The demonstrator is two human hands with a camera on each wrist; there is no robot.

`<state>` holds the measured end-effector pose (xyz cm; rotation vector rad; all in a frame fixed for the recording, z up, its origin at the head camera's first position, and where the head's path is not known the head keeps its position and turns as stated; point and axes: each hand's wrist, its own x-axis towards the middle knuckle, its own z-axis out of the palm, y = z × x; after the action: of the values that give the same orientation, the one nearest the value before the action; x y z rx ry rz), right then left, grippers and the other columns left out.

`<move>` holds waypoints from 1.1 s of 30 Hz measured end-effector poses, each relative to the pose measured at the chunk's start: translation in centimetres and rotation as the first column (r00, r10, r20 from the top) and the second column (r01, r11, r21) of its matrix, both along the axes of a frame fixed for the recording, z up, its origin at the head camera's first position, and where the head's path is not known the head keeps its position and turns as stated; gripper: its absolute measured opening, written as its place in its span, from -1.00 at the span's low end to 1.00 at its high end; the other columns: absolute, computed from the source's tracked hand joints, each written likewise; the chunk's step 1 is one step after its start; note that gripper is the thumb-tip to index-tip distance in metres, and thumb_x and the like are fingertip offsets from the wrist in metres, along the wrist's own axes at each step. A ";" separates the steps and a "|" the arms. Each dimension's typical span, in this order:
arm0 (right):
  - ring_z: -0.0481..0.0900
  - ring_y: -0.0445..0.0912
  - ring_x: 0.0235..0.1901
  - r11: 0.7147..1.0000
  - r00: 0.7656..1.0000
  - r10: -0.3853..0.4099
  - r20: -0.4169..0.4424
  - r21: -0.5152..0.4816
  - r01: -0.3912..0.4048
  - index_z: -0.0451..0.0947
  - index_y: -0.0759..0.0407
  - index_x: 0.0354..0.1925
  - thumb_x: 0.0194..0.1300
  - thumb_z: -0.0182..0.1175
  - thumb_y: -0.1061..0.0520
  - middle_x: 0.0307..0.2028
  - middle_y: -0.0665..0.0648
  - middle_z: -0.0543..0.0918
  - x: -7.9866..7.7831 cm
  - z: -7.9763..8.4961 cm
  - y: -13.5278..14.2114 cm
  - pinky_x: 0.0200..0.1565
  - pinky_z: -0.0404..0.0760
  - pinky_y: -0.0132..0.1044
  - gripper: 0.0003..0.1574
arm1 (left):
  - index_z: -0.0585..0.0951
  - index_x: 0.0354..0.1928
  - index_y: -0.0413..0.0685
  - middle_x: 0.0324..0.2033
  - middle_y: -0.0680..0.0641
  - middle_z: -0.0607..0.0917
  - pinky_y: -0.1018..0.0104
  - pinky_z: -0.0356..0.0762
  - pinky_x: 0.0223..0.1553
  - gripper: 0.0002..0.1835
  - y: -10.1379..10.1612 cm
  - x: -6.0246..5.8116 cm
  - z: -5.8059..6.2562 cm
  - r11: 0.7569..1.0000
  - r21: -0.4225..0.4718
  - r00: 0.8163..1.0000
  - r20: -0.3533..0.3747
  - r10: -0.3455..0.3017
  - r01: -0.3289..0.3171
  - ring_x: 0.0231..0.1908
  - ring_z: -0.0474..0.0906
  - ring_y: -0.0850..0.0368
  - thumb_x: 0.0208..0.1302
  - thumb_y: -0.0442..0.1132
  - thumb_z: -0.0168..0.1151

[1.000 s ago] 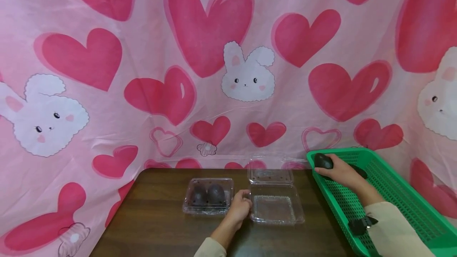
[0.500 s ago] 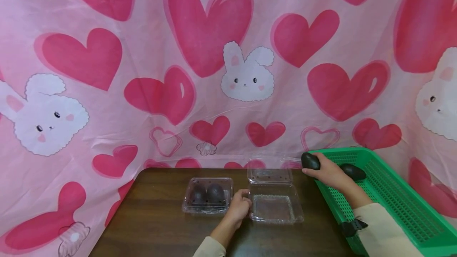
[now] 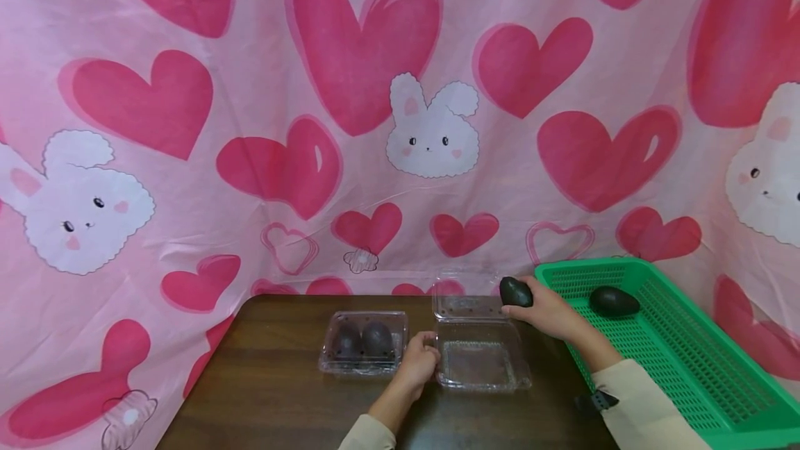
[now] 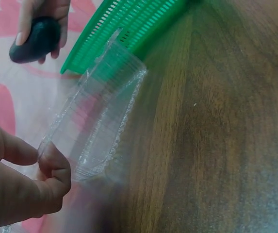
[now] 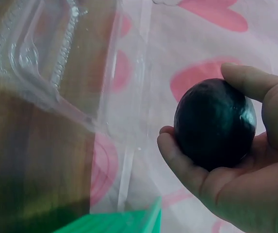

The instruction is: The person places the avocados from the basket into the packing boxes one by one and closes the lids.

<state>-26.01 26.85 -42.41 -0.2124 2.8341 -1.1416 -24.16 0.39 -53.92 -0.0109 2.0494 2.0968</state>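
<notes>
My right hand [image 3: 548, 312] grips a dark avocado [image 3: 515, 292], held in the air near the open lid of a clear plastic clamshell box [image 3: 481, 384]. In the right wrist view, thumb and fingers curl round the avocado [image 5: 215, 124], whose blunt side faces the camera. My left hand [image 3: 419, 361] pinches the left rim of the open box. Thumb and finger meet at that clear rim [image 4: 44, 145] in the left wrist view. Nothing lies in the box's base. Another avocado [image 3: 614, 302] lies in the green basket [image 3: 694, 373].
Left of my left hand stands a closed clear clamshell [image 3: 369, 369] with two dark avocados [image 3: 377, 339] inside. All boxes rest on a brown wooden table [image 3: 262, 380]. The basket is at the right. A pink heart-print cloth [image 3: 375, 186] hangs behind the table's back edge.
My right hand has carried the avocado leftward, out from over the basket to beside the open box's lid. The left hand has kept its place on the box rim.
</notes>
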 end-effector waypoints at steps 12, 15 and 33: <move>0.62 0.19 -0.04 1.000 0.999 0.027 0.034 0.006 -0.027 0.23 0.47 0.41 0.24 0.45 -0.12 0.13 0.44 0.57 0.4 -2.5 -3.0 0.00 0.73 0.14 0.06 | 0.36 0.28 -0.52 -0.41 -0.06 0.51 0.38 0.41 -0.51 -0.43 -0.1 0.1 0.2 1.000 0.004 1.000 0.006 -0.008 0.008 -0.47 0.40 0.14 0.16 -0.60 0.01; 0.62 0.12 -0.09 1.000 0.999 0.029 0.043 -0.014 -0.028 0.29 0.44 0.36 0.23 0.46 -0.11 0.07 0.38 0.61 0.4 -3.0 -3.7 -0.03 0.74 0.09 0.00 | 0.36 0.28 -0.51 -0.39 -0.09 0.53 0.37 0.42 -0.50 -0.43 -0.2 0.1 0.3 1.000 0.005 1.000 0.011 -0.009 0.009 -0.45 0.42 0.13 0.16 -0.60 0.01; 0.60 0.03 -0.18 0.998 0.989 0.028 0.147 -0.059 -0.020 0.41 0.44 0.22 0.22 0.48 -0.05 -0.07 0.24 0.63 0.7 -5.8 -6.0 -0.06 0.72 0.08 -0.17 | 0.33 0.30 -0.51 -0.42 -0.05 0.49 0.41 0.43 -0.58 -0.42 0.0 0.1 0.2 0.999 0.029 1.000 0.014 -0.016 0.016 -0.52 0.38 0.15 0.16 -0.58 -0.01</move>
<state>-25.32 20.82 -48.19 -0.1580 2.6659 -1.1819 -24.06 0.37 -53.73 -0.0050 2.0039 2.1110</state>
